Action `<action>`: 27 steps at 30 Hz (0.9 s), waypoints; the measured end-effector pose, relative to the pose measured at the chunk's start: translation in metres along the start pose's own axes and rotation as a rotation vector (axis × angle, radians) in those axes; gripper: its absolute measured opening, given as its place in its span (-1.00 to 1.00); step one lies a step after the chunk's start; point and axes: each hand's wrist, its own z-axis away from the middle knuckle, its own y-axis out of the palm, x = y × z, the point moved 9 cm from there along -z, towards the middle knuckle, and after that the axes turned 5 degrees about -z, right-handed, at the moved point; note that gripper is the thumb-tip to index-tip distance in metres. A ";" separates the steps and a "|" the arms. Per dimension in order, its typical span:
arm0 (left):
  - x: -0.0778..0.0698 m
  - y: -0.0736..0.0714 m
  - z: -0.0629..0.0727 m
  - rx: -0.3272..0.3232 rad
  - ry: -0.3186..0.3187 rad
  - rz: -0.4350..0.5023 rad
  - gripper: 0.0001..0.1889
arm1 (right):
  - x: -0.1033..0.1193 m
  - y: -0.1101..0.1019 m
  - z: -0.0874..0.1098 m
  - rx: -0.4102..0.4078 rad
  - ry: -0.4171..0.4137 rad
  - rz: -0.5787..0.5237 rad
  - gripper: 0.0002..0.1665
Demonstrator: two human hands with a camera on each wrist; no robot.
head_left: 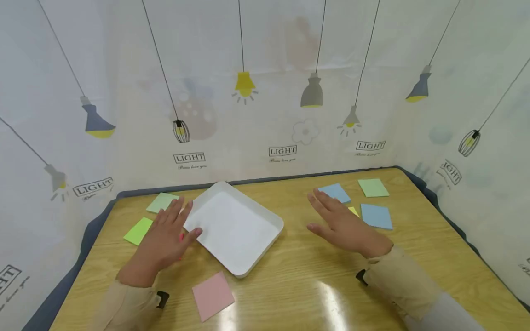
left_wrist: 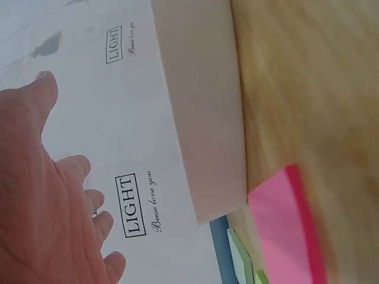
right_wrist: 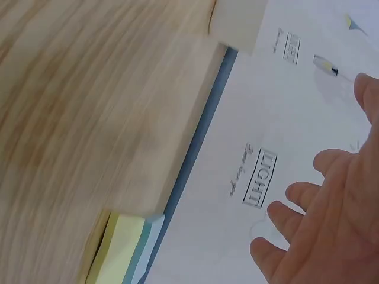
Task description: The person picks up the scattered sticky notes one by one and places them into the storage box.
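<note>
Fingers spread and holding nothing, my left hand (head_left: 163, 236) is over the table at the left edge of a white tray (head_left: 233, 230). Under that hand lies a bright pink sticky-note pad (left_wrist: 284, 231), mostly hidden in the head view. A lime pad (head_left: 138, 231) and a pale green pad (head_left: 163, 202) lie beyond its fingers. My right hand (head_left: 345, 225), also empty with fingers extended, is over the table right of the tray. Near it are a blue pad (head_left: 337, 193), a second blue pad (head_left: 377, 216) and a yellow pad (head_left: 354, 211), mostly covered by the hand.
A dusty pink pad (head_left: 213, 296) lies in front of the tray. Another light green pad (head_left: 373, 187) sits at the back right of the wooden table (head_left: 298, 285). A white printed curtain (head_left: 232, 156) with lamp drawings surrounds the table's back and sides.
</note>
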 end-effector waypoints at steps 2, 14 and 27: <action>0.004 -0.001 -0.007 0.007 0.002 0.004 -0.14 | 0.009 0.004 -0.003 0.020 -0.019 -0.027 -0.02; 0.025 0.012 -0.047 0.094 -0.061 0.073 -0.07 | 0.059 0.026 -0.022 0.014 -0.086 -0.066 -0.05; 0.042 0.032 -0.090 0.181 -0.146 0.098 -0.10 | 0.109 0.061 -0.031 -0.036 -0.345 0.224 -0.31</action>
